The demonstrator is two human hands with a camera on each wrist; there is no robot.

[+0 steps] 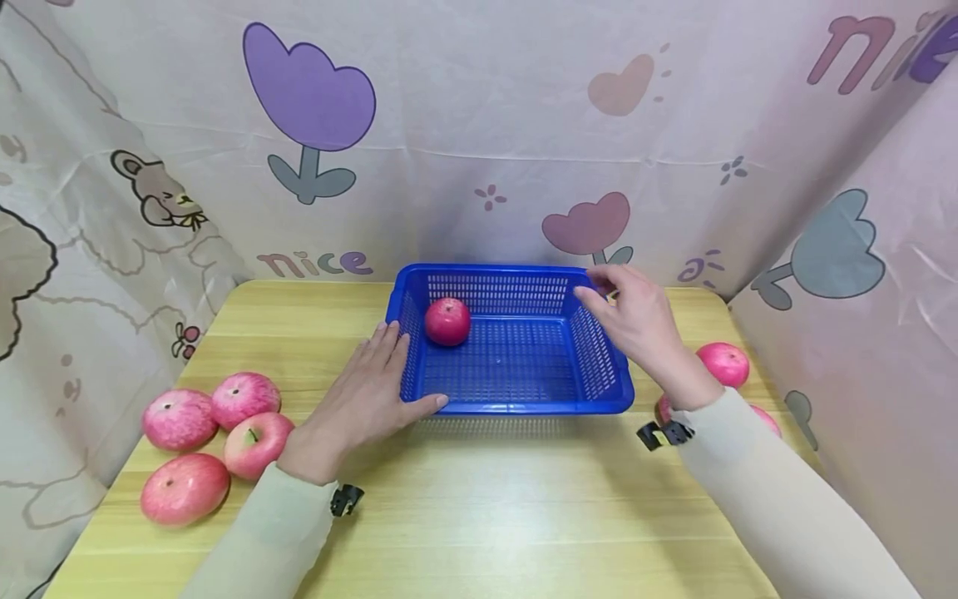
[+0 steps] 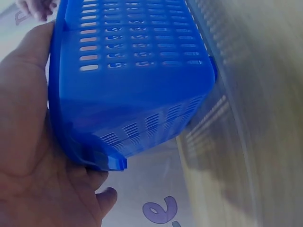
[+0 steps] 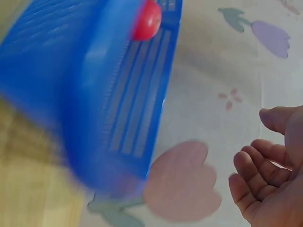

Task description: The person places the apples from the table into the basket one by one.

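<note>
Left hand, fingers extended, rests on basket rim, likely steadying it, apple just right of it; right hand hovers empty, fingers loosely apart.

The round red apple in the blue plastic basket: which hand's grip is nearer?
Left. The left grip touches the basket at its left rim, left of the apple; the right grip hovers by the far-right corner, farther away.

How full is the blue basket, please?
Nearly empty: in the head view, one red apple lies inside the blue basket, with most of its bottom bare.
</note>
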